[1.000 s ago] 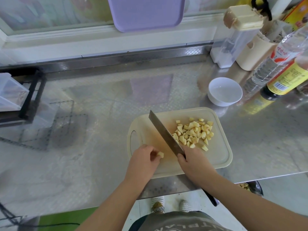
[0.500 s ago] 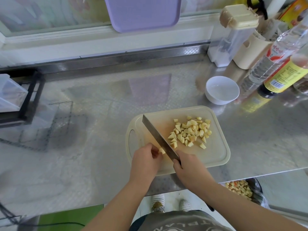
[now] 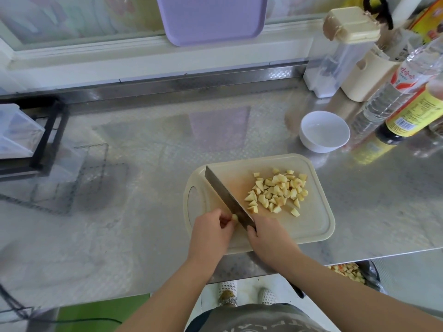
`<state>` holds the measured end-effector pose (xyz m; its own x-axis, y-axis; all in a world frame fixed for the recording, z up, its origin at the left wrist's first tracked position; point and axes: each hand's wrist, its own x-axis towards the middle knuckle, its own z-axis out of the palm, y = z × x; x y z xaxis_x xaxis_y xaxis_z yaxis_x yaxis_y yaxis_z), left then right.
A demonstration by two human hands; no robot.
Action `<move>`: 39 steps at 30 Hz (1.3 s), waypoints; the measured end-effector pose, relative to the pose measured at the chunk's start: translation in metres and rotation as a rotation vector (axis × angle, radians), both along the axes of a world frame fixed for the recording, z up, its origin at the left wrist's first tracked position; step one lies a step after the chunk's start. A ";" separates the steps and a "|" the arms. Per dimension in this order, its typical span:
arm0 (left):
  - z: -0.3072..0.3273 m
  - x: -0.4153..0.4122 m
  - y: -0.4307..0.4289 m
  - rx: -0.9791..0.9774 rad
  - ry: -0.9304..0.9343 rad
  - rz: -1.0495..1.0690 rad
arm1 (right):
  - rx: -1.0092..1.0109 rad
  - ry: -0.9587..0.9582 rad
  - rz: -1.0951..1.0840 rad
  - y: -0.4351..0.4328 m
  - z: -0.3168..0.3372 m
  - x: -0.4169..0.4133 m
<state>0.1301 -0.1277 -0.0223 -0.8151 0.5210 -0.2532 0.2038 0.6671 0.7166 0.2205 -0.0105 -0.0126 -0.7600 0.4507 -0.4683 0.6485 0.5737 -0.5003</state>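
Observation:
A cream cutting board (image 3: 311, 226) lies near the front edge of a steel counter. On its right half sits a pile of pale diced apple pieces (image 3: 278, 190). My right hand (image 3: 271, 236) grips the handle of a cleaver (image 3: 225, 195), whose blade runs diagonally across the board's left half. Just left of the blade, my left hand (image 3: 211, 233) pinches a small apple piece (image 3: 234, 217) against the board.
A white bowl (image 3: 324, 131) stands behind the board. Bottles (image 3: 407, 109), a cream holder and a clear container crowd the back right. A purple tray (image 3: 211, 17) leans at the back; a black rack (image 3: 48, 135) is on the left. Below the counter edge, a bowl of diced pieces (image 3: 347, 271).
The cleaver blade has shifted left, away from the diced pile. My left hand has closed in against the blade with the small piece.

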 end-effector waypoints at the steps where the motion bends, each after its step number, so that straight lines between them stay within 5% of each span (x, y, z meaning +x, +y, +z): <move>1: 0.000 -0.001 0.000 0.019 -0.014 -0.007 | 0.007 0.020 -0.023 0.003 0.001 0.000; 12: -0.001 -0.002 0.001 0.037 0.047 -0.042 | 0.117 0.041 0.118 0.009 0.002 0.024; 39: -0.003 -0.019 0.020 0.003 -0.028 0.037 | 0.080 -0.002 0.080 0.011 -0.008 0.003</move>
<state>0.1107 -0.1082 -0.0255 -0.8263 0.4917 -0.2747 0.1591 0.6717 0.7235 0.2231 0.0002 -0.0211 -0.7941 0.4249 -0.4346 0.6001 0.6613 -0.4500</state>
